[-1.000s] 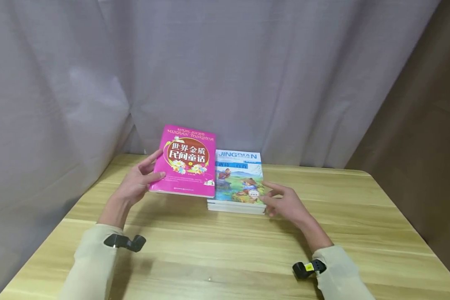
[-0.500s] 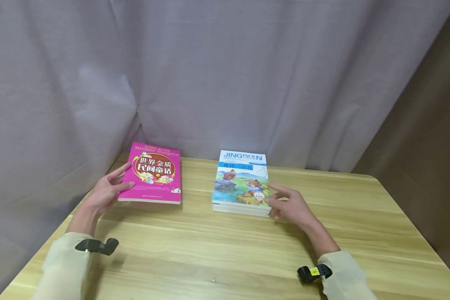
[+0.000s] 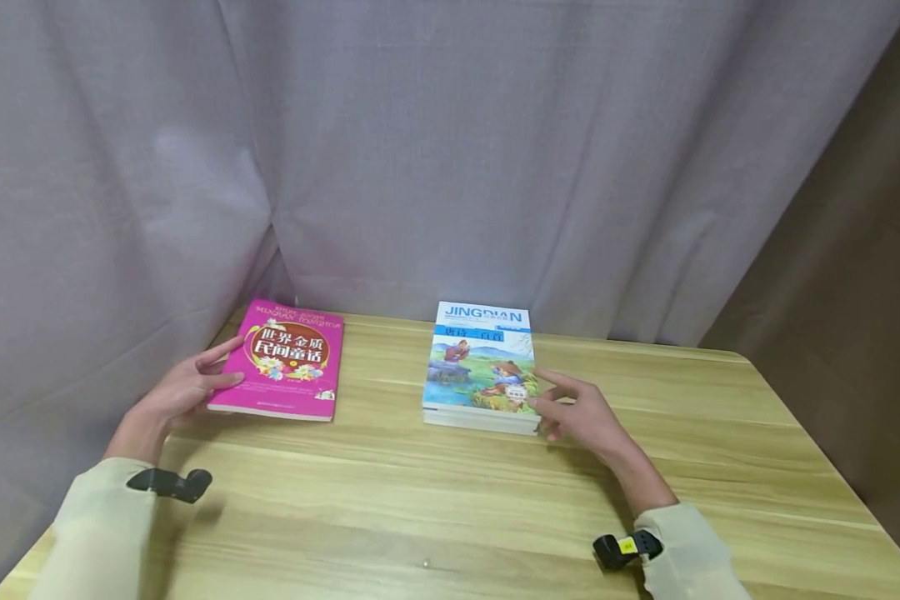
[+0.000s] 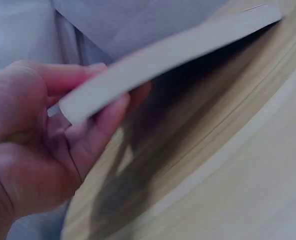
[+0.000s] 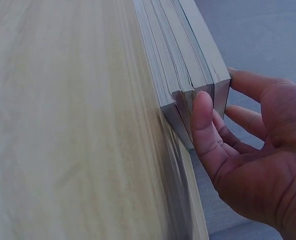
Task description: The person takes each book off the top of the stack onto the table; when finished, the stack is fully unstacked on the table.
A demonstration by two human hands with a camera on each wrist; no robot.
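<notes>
In the head view my left hand [image 3: 176, 390] grips the left side of a pink book [image 3: 288, 387] with white lettering and flowers on its cover. Thumb on top and fingers beneath, it holds that side above the table, as the left wrist view shows with the book's pale page edge [image 4: 137, 62]. Whether the far corner touches the wood I cannot tell. At the middle back lies a stack of several books [image 3: 480, 419], topped by a blue-and-green picture book [image 3: 468, 367]. My right hand [image 3: 585, 417] rests its loosely bent fingers against the stack's right side.
The wooden table [image 3: 390, 508] reaches back to a grey curtain [image 3: 435, 150] close behind the books. Bare wood separates the pink book from the stack. A black wrist camera [image 3: 168, 483] sits on the left sleeve, another camera [image 3: 626, 548] on the right.
My left hand has carried the pink book leftward from beside and over the stack's edge, and lowered it towards the table. The right hand stays at the stack. The head view has shifted slightly.
</notes>
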